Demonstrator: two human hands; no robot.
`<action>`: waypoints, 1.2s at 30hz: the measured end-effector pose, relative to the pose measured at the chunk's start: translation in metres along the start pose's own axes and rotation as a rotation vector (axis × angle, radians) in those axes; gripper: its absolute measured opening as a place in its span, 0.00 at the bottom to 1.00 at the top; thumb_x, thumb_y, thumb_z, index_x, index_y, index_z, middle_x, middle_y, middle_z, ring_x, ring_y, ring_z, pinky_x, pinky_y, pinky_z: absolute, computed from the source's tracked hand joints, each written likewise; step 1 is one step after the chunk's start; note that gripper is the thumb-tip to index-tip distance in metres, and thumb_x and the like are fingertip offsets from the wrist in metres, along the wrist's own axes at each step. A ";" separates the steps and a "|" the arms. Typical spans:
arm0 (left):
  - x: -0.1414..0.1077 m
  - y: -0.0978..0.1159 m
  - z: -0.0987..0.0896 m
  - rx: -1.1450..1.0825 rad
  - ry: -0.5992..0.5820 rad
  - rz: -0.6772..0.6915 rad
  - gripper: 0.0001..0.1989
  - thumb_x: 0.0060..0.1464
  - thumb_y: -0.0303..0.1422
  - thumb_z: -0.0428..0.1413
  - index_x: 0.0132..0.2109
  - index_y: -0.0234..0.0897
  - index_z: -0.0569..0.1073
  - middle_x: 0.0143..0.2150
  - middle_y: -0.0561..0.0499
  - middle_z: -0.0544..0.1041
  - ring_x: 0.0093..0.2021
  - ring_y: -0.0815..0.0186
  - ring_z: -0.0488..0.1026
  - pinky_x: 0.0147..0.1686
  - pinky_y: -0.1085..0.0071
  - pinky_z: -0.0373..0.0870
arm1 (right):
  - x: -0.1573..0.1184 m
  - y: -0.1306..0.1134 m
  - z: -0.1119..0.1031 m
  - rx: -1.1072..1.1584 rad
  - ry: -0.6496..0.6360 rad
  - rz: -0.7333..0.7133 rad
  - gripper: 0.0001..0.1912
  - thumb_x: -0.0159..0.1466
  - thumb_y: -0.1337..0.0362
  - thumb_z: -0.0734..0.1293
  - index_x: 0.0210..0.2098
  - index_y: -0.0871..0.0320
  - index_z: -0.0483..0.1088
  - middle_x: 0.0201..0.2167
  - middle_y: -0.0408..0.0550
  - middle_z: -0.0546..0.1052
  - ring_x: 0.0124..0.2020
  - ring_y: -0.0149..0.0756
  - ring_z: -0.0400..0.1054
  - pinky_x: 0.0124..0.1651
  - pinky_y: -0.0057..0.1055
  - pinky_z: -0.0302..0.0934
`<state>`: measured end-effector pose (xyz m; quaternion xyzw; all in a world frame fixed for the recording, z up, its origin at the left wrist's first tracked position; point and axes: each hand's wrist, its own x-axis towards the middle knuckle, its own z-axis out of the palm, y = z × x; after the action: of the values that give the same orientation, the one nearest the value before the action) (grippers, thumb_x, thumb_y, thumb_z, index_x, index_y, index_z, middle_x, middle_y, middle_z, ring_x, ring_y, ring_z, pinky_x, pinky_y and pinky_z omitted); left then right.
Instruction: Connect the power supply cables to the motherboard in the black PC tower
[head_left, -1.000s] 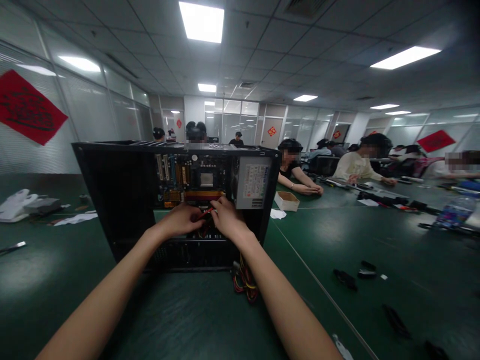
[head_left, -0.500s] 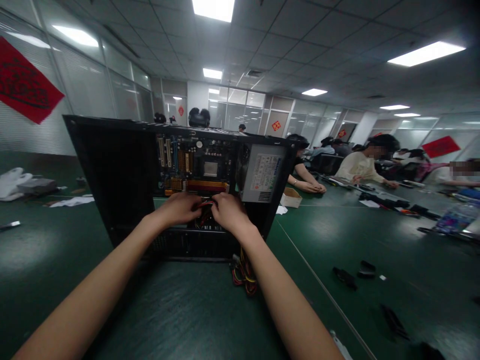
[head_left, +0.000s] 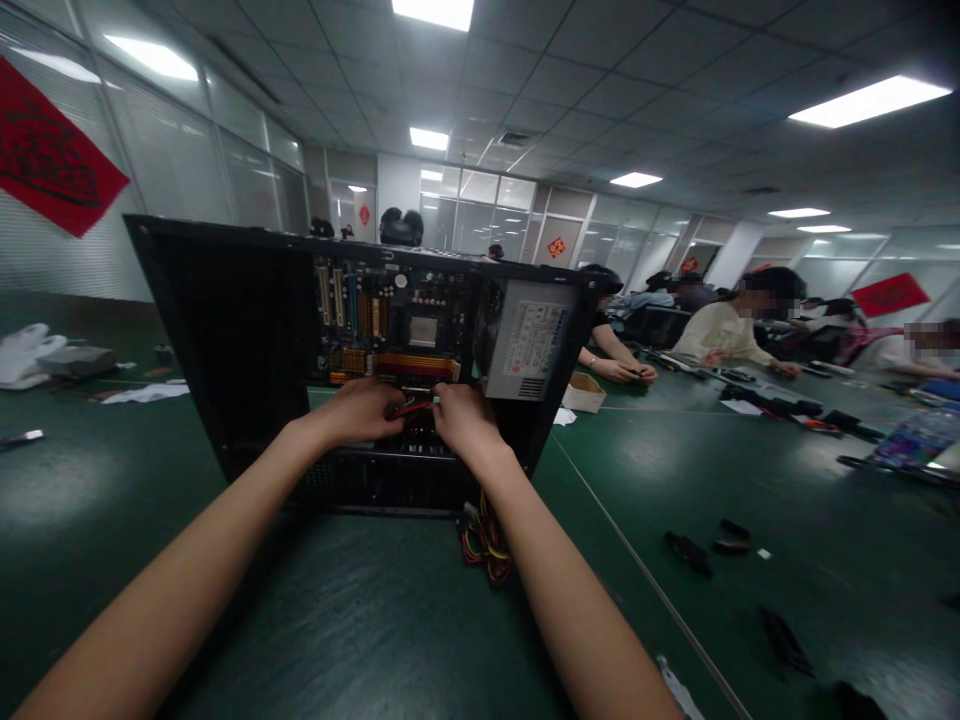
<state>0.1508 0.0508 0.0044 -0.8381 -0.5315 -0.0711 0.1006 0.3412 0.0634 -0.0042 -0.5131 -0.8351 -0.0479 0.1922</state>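
Note:
An open black computer case (head_left: 420, 490) stands on the green table in front of me. Inside it show a motherboard (head_left: 397, 300) with a bare square processor and a grey power supply (head_left: 532, 340) at the right. Both my hands reach into the case below the memory slots. My left hand (head_left: 360, 410) is closed on thin red and black wires (head_left: 411, 408). My right hand (head_left: 466, 420) pinches the other end of these wires, where a small pale connector shows at the fingertips. A bundle of power cables (head_left: 486, 550) hangs out by my right forearm.
Black plastic parts (head_left: 688, 553) lie on the table (head_left: 600, 600) at the right. A small open box (head_left: 585, 393) stands behind the case's right side. White plastic bags (head_left: 30, 355) and papers lie far left. Co-workers (head_left: 735, 330) sit along the right side.
My hands have drawn slightly apart, the right one shifting a little rightward, so more of the red wires shows between them. The view has tilted slightly.

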 end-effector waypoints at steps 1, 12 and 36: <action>0.000 0.000 -0.001 -0.007 -0.003 0.010 0.12 0.54 0.42 0.52 0.35 0.42 0.76 0.33 0.50 0.79 0.36 0.59 0.74 0.31 0.69 0.59 | 0.000 0.000 0.000 0.002 0.003 0.010 0.11 0.67 0.65 0.61 0.45 0.58 0.72 0.43 0.53 0.79 0.43 0.41 0.74 0.41 0.31 0.64; -0.001 0.000 0.001 0.067 -0.036 0.019 0.16 0.59 0.41 0.46 0.40 0.40 0.76 0.36 0.46 0.80 0.38 0.56 0.76 0.32 0.67 0.62 | 0.004 -0.002 0.001 -0.061 -0.010 0.014 0.13 0.66 0.65 0.60 0.40 0.60 0.76 0.38 0.57 0.79 0.40 0.44 0.75 0.39 0.32 0.66; 0.004 0.002 0.002 0.157 -0.048 0.060 0.16 0.59 0.41 0.48 0.40 0.39 0.77 0.33 0.44 0.79 0.34 0.56 0.76 0.31 0.66 0.64 | 0.011 -0.009 0.007 -0.073 -0.069 0.042 0.14 0.65 0.68 0.60 0.41 0.62 0.77 0.39 0.63 0.79 0.42 0.47 0.76 0.42 0.35 0.68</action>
<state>0.1540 0.0542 0.0035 -0.8446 -0.5123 -0.0063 0.1554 0.3269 0.0706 -0.0060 -0.5384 -0.8281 -0.0565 0.1453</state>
